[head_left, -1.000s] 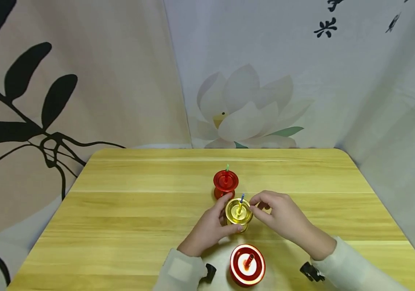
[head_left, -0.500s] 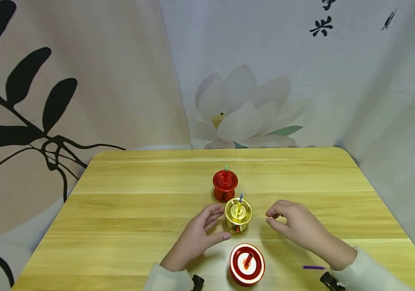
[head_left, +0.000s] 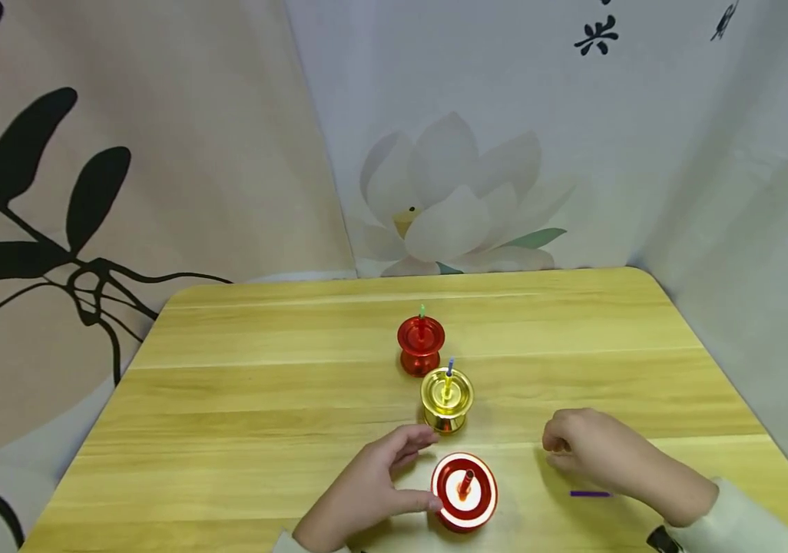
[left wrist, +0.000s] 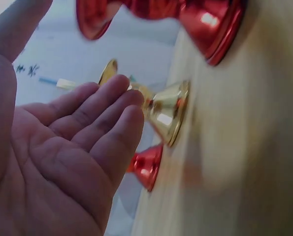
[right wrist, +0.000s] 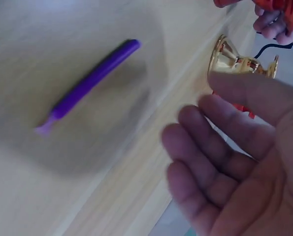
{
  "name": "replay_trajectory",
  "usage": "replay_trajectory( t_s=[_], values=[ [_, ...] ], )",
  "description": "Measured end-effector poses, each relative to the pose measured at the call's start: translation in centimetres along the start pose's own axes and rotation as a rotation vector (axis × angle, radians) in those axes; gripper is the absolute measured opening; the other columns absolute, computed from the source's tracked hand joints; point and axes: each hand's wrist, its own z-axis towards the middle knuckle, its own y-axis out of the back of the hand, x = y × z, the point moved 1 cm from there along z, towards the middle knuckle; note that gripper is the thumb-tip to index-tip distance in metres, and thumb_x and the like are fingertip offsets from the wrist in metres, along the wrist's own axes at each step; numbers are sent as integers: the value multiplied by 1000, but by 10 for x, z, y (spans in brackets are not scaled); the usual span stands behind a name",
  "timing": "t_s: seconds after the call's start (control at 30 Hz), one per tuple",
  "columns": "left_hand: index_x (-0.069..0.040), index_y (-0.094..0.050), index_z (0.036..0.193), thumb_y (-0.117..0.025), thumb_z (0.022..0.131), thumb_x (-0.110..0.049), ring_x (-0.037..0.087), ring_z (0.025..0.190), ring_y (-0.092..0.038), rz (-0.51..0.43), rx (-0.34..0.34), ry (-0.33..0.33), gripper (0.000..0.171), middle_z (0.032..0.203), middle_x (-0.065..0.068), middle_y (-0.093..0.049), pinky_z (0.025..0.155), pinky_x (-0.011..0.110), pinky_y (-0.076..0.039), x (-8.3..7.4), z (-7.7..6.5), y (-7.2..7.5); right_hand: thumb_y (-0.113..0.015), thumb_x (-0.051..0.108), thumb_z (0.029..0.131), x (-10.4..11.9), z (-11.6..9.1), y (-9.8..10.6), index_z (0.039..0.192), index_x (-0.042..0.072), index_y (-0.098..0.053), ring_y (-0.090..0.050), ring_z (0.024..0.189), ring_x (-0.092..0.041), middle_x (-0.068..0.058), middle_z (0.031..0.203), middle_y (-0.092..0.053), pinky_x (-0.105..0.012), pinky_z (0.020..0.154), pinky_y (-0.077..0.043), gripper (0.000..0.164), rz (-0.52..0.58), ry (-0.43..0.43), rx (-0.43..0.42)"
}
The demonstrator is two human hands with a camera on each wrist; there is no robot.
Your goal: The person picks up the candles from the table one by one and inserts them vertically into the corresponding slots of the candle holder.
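My left hand (head_left: 376,484) is open at the left side of the nearest red candle holder (head_left: 485,507), thumb tip right at its rim. A short red socket (head_left: 465,482) rises from the middle of that holder. With fingers loosely bent and nothing between them, my right hand (head_left: 604,455) hovers by a thin purple candle (head_left: 589,494) lying on the table. The right wrist view shows this candle (right wrist: 94,81) whole, apart from the fingers. Just behind the nearest holder stands a gold candle holder (head_left: 445,421) bearing a blue candle (head_left: 450,366).
Farther back, a second red candle holder (head_left: 420,362) carries a green-tipped candle (head_left: 423,311). All three holders stand in a rough line on the wooden table (head_left: 263,399). A printed curtain (head_left: 228,153) hangs behind the table.
Both hands have left the gold candle holder. The left hand has come nearer to the front red holder; the right has moved right and toward the purple candle, which has come into view.
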Motion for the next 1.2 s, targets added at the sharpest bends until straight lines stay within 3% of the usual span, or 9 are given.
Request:
replay_trajectory(
  t_s=[0.1,0.23,0.37,0.53,0.77,0.97,1.2],
  values=[
    [-8,-51,143,-90,76,-31,19,128,-56,22,39,-16,81,139,5,-59,111,30,-41,1,0,-8,-70,3,81,-8,-7,-2,66,23,-54,-34,57,0,16,66,-43,-21,50,-31,30,9,11,44],
    [-10,-49,145,-91,74,-29,10,125,-57,16,72,-32,85,138,-4,-58,108,27,-43,1,0,-17,-76,5,78,-19,-16,-5,67,24,-55,-37,57,1,16,66,-45,-21,50,-35,30,28,10,77],
    [-11,-46,147,-92,73,-26,9,123,-58,12,83,-46,89,137,-8,-58,107,26,-44,0,1,-20,-81,12,77,-26,-23,-10,69,25,-58,-40,60,2,17,69,-47,-21,52,-38,28,36,26,99],
    [-13,-44,150,-91,74,-29,8,121,-59,104,88,-66,90,133,-11,-60,107,27,-44,-3,0,-24,-83,11,77,-29,-27,-16,68,28,-57,-40,61,4,18,70,-45,-19,52,-39,32,2,87,75],
    [-13,-44,151,-90,75,-38,7,119,-58,220,77,-93,92,133,-11,-59,105,29,-45,-2,0,-27,-76,11,83,-30,-24,-14,76,27,-59,-40,58,3,20,67,-47,-20,50,-38,25,51,69,118],
    [-12,-44,150,-90,75,-36,7,118,-59,207,79,-93,91,132,-10,-60,105,28,-46,-2,0,-28,-76,19,88,-22,-16,-13,77,29,-58,-38,58,6,22,66,-44,-18,51,-38,24,55,119,10],
    [-15,-44,150,-90,75,-35,7,119,-58,215,65,-109,90,133,-11,-59,105,28,-46,-1,1,-29,-74,8,87,-11,-9,-8,78,25,-62,-42,60,8,24,71,-50,-17,49,-42,23,113,227,-116]
  ],
)
